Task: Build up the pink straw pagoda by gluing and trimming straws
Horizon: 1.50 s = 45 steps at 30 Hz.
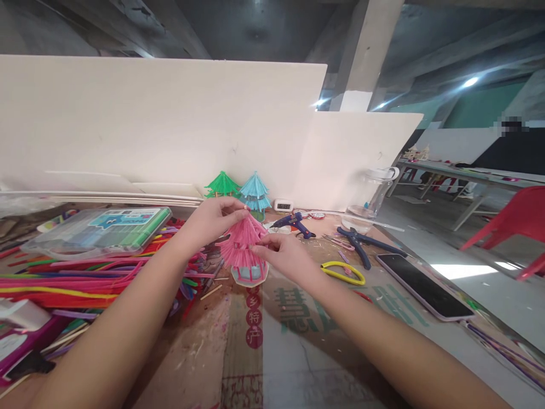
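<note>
A pink pagoda model (242, 250), with two layered roofs made of pipe cleaners and a pale base, stands upright on the table in front of me. My left hand (221, 217) is closed at the upper left of its top roof, thumb and fingers pinching near the peak. On the other side, my right hand (286, 255) pinches the right edge of the roofs between thumb and fingers. Behind it stand a green pagoda model (222, 183) and a light blue pagoda model (255, 195). The pink model's far side is hidden.
Pipe cleaners (80, 287) and a clear plastic case (102, 230) lie left. A blue glue gun (293, 222), pliers (361, 247), a yellow loop (343, 272) and a phone (426, 287) lie right. White boards (162, 125) rise behind; a clear jug (368, 196) stands back right.
</note>
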Available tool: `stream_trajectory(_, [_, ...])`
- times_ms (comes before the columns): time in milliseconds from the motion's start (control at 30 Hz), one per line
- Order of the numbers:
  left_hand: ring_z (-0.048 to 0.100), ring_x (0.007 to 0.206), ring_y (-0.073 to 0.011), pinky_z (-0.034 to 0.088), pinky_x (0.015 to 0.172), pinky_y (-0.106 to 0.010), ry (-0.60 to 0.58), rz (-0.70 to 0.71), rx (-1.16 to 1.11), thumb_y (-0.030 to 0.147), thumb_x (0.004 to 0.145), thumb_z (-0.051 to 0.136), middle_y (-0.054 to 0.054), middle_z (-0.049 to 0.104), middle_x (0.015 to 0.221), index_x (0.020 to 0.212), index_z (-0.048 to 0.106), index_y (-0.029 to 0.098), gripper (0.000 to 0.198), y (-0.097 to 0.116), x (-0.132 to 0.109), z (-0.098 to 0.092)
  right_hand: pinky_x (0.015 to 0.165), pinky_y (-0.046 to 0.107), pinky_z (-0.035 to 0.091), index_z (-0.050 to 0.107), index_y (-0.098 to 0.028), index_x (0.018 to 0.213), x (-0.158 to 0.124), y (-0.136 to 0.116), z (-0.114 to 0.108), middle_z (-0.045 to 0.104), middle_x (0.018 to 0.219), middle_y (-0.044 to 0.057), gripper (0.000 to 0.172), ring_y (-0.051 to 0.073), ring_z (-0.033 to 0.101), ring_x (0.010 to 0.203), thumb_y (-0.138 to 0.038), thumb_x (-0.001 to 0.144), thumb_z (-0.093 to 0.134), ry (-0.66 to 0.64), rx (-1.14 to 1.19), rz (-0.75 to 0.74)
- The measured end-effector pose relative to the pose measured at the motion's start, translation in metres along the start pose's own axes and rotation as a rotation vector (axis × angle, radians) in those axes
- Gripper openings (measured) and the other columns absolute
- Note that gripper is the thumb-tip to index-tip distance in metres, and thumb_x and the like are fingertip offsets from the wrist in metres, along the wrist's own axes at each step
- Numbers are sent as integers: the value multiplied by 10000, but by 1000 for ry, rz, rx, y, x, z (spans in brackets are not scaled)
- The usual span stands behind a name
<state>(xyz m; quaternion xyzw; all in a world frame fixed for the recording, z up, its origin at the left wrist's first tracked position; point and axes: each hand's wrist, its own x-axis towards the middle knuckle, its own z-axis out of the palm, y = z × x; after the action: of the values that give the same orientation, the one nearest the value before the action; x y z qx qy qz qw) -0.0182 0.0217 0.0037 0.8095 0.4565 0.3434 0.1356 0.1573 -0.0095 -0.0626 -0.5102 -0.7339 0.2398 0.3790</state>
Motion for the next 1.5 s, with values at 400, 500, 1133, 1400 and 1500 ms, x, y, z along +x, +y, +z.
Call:
stream_trajectory(400, [608, 803, -199, 446, 681, -272, 1, 13, -23, 451, 782, 534, -34, 700, 843, 836, 686, 175, 319, -2, 0, 1, 547, 240, 276, 589, -167, 613, 5, 1, 7, 425, 545, -67, 81, 101, 390, 557, -220, 673, 604, -25, 245, 43])
stream_trajectory(500, [607, 791, -193, 442, 681, -269, -4, 10, -24, 452, 783, 542, -31, 697, 839, 837, 688, 173, 319, -1, -1, 0, 544, 239, 277, 593, -167, 617, 5, 2, 7, 426, 541, -67, 60, 101, 386, 553, -209, 659, 603, -46, 256, 42])
stream_trajectory(1133, [608, 784, -195, 442, 676, -271, -3, 12, 9, 461, 782, 534, -31, 701, 829, 814, 681, 178, 321, 2, -1, -1, 532, 239, 286, 570, -167, 594, 6, 7, 13, 457, 565, -42, 215, 103, 391, 554, -361, 685, 592, 37, 306, 40])
stream_trajectory(1400, [603, 779, -197, 441, 668, -274, -12, 14, -8, 474, 779, 527, -31, 694, 811, 819, 679, 177, 336, 1, 0, -1, 532, 243, 289, 590, -159, 612, 8, 6, 16, 469, 568, -39, 225, 103, 385, 552, -375, 673, 594, 50, 382, 66])
stream_trajectory(1500, [603, 771, -196, 443, 675, -278, -13, 10, -4, 473, 777, 534, -34, 694, 815, 817, 677, 174, 334, 1, 0, -1, 543, 241, 304, 607, -152, 647, 8, 5, 15, 487, 589, -31, 238, 104, 394, 566, -384, 692, 579, 58, 363, 48])
